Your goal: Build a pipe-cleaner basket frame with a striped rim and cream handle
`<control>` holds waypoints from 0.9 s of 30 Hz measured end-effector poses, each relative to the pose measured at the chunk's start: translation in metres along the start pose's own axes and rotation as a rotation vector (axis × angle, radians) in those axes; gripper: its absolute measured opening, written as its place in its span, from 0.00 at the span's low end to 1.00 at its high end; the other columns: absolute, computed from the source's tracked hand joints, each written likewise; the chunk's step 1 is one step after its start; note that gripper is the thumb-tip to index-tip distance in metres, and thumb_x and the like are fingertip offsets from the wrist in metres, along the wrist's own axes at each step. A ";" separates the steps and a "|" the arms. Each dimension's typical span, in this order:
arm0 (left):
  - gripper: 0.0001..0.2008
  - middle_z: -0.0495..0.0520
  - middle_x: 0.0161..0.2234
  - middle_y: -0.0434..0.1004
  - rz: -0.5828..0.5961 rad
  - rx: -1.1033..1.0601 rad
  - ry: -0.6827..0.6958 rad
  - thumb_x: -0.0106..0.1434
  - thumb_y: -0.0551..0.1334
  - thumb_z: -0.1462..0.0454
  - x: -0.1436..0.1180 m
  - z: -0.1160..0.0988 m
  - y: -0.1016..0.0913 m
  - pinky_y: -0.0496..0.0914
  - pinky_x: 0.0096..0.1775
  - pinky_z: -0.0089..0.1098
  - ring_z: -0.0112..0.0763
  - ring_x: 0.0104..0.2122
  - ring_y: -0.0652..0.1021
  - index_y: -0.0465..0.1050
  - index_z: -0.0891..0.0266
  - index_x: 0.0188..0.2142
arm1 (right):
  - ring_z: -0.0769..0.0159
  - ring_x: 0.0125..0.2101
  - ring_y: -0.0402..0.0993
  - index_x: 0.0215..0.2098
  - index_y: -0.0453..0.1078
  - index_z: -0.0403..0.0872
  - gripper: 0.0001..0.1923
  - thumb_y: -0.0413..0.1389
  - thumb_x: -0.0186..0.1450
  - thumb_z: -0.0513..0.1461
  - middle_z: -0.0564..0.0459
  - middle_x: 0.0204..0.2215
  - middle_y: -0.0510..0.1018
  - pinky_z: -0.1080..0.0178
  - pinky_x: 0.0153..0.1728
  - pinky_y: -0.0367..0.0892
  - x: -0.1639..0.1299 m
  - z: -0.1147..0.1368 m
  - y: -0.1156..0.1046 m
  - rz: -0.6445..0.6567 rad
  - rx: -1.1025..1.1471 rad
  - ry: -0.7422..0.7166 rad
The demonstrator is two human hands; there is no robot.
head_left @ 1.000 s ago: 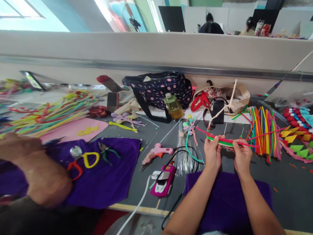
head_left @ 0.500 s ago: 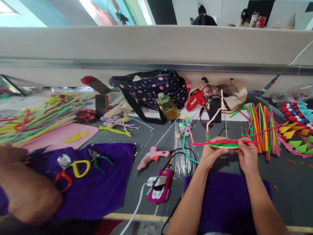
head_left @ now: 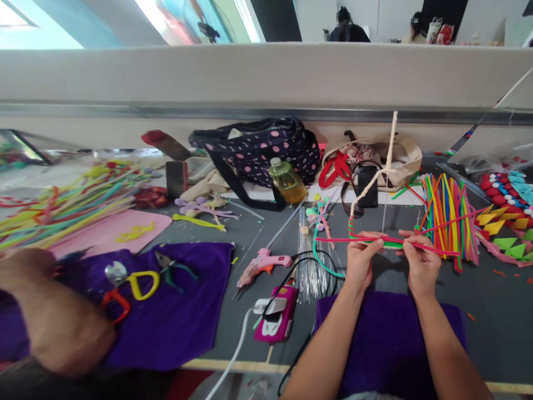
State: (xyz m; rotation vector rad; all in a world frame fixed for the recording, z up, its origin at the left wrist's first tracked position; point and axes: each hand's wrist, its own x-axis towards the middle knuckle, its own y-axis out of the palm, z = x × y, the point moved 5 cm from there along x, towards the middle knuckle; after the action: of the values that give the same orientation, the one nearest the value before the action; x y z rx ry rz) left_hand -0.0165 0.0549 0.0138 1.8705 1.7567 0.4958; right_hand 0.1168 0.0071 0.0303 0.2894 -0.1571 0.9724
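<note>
Purple cloth (head_left: 387, 339) sits nearest, at the table edge. Just past it, left hand (head_left: 361, 261) and right hand (head_left: 421, 265) are both pinched on a pipe-cleaner bundle (head_left: 389, 240), held level, long axis running left-right, with a white strand (head_left: 385, 161) sticking up. Bare table around the cloth; pipe-cleaner pile (head_left: 447, 219) farther right.

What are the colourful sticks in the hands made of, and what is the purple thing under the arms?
The sticks held by the left hand and right hand look like pipe cleaners: fuzzy, matte fibre, probably over thin wire, since the white one stays bent upward. The purple thing looks like soft cloth, matte and slightly wrinkled.
</note>
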 end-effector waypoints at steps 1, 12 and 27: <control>0.09 0.53 0.31 0.79 -0.016 -0.005 0.004 0.45 0.72 0.65 0.001 0.001 -0.001 0.69 0.29 0.26 0.25 0.26 0.75 0.75 0.64 0.26 | 0.64 0.31 0.75 0.32 0.70 0.47 0.07 0.59 0.58 0.42 0.48 0.40 0.77 0.63 0.25 0.72 0.000 0.000 -0.001 -0.028 0.006 -0.016; 0.11 0.55 0.32 0.80 -0.034 -0.072 -0.076 0.45 0.72 0.64 -0.001 0.010 0.000 0.70 0.24 0.24 0.24 0.24 0.76 0.73 0.65 0.27 | 0.65 0.26 0.75 0.32 0.68 0.45 0.11 0.60 0.57 0.44 0.50 0.29 0.79 0.62 0.27 0.71 0.009 -0.017 -0.014 -0.153 0.011 0.093; 0.09 0.55 0.30 0.81 -0.086 -0.041 -0.076 0.46 0.71 0.64 -0.001 0.019 0.000 0.69 0.24 0.24 0.23 0.23 0.75 0.76 0.66 0.27 | 0.72 0.23 0.69 0.29 0.65 0.46 0.12 0.64 0.53 0.41 0.59 0.23 0.70 0.67 0.26 0.66 0.013 -0.024 -0.020 -0.251 0.099 0.102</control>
State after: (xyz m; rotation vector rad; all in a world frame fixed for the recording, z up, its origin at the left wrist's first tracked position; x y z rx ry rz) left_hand -0.0054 0.0520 -0.0012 1.7540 1.7558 0.4202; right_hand 0.1406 0.0148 0.0079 0.3404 0.0211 0.7448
